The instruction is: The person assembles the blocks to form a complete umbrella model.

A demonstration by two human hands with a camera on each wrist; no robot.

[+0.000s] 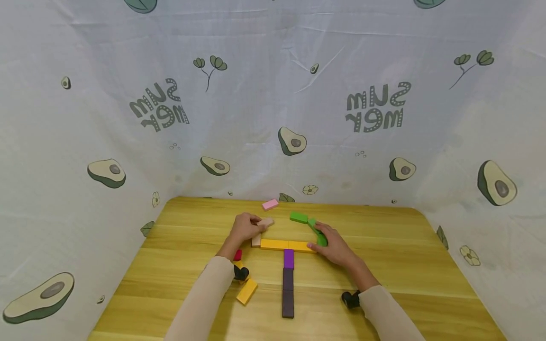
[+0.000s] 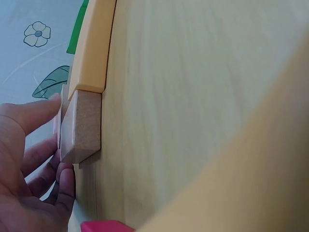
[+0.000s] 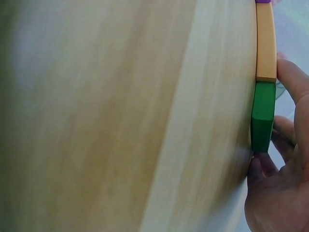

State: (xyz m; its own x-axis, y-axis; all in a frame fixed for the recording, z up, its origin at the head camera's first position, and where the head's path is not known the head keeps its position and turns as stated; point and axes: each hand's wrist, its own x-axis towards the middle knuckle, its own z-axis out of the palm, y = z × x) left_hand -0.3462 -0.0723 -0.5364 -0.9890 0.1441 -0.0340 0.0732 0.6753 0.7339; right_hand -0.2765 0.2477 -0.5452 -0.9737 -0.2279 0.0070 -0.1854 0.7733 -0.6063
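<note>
My left hand holds a beige block by its side, thumb and fingers bent around it. Below that, a second beige block stands against the left end of a yellow block row. My right hand curls its fingers behind a green block at the row's right end, its thumb touching the yellow block. More green blocks curve up and left from there. A purple block and dark blocks run down from the row's middle.
A pink block lies at the table's back edge. Loose yellow and red blocks lie by my left forearm, partly covered. A patterned white cloth surrounds the wooden table at the back and sides.
</note>
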